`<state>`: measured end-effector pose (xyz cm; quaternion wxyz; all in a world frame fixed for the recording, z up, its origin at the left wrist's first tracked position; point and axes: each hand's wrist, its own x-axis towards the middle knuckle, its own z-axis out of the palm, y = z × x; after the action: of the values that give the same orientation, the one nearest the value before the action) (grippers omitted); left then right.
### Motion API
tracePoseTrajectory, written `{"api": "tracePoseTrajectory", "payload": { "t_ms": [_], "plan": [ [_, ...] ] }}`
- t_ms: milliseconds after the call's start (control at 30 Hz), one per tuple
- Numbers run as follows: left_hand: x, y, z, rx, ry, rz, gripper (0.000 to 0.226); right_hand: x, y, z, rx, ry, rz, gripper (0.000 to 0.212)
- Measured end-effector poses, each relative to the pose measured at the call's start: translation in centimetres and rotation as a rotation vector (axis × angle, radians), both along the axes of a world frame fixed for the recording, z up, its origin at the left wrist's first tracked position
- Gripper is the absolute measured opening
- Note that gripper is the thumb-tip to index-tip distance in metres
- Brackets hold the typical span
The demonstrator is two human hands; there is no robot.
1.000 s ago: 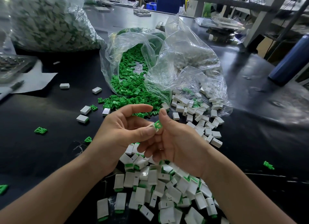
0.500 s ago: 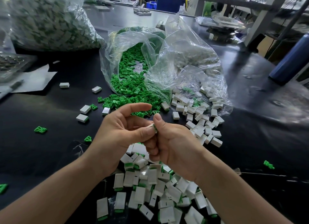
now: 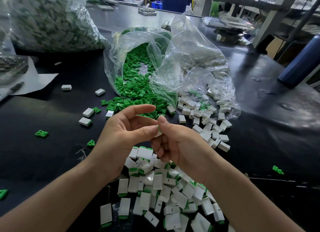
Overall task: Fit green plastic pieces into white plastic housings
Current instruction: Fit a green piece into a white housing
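Black surface (image 3: 43, 159) is carrying two open bags (image 3: 190, 58) mid-surface; left hand (image 3: 124, 136) and right hand (image 3: 178, 145) are both pinching one housing (image 3: 158, 132).

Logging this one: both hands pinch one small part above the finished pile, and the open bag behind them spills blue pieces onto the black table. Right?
Not quite. The head view shows the pieces spilling from the open bag are green, not blue. The rest stands: the left hand and right hand pinch one small part above the finished pile on the black table.
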<state>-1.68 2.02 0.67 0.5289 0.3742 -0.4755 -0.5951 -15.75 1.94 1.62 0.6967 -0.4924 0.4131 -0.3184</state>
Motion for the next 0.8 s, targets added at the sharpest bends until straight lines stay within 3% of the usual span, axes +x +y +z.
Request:
{"api": "tracePoseTrajectory", "payload": {
  "t_ms": [133,467,800],
  "plan": [
    [-0.2,0.1,0.2,-0.006,0.005,0.012,0.045,0.0,0.1,-0.1,-0.066,0.072,-0.022,0.036],
    [-0.1,0.1,-0.1,-0.02,0.001,0.006,0.039,-0.1,0.2,0.0,-0.143,0.178,-0.003,0.04],
    [-0.2,-0.1,-0.6,0.011,0.007,0.012,0.051,0.4,0.3,-1.2,-0.249,0.249,-0.08,0.035]
  ]
}}
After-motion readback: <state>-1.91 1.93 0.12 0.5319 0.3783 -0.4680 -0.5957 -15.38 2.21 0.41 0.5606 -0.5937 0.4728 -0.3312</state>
